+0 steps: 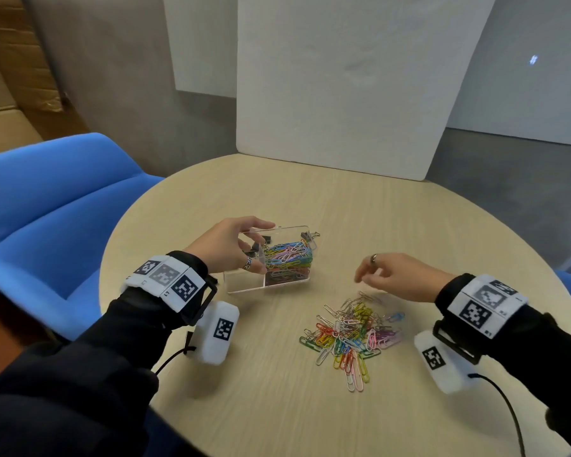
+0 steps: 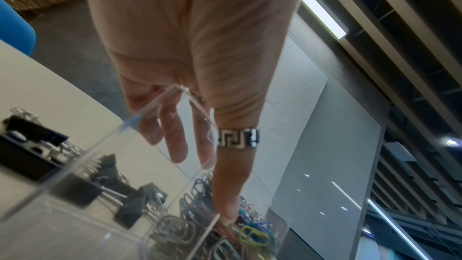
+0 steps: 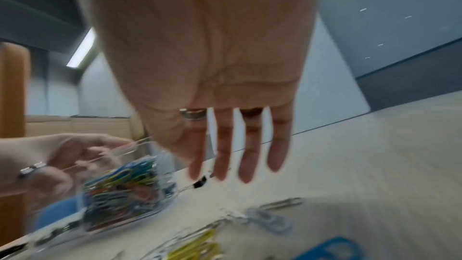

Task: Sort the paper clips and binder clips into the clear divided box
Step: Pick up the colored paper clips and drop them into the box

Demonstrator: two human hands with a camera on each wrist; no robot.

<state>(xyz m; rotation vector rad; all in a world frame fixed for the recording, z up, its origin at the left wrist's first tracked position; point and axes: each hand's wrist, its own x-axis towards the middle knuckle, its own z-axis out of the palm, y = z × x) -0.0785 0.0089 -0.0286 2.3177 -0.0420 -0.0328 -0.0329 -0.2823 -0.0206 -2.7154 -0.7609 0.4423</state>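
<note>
Left hand tips the clear divided box; right hand hangs free above the loose clips.

The clear divided box (image 1: 271,258) sits left of centre on the round table (image 1: 393,212), tilted, its right compartment packed with coloured paper clips (image 1: 289,258), black binder clips (image 2: 82,193) in the other. The left hand (image 1: 226,247) grips its left wall, thumb over the rim. 1 binder clip (image 1: 310,235) lies just beyond the far right corner. The right hand (image 1: 399,275), fingers straight and apart, holds nothing above the loose pile of paper clips (image 1: 350,334). A blue chair (image 1: 53,206) stands left.
</note>
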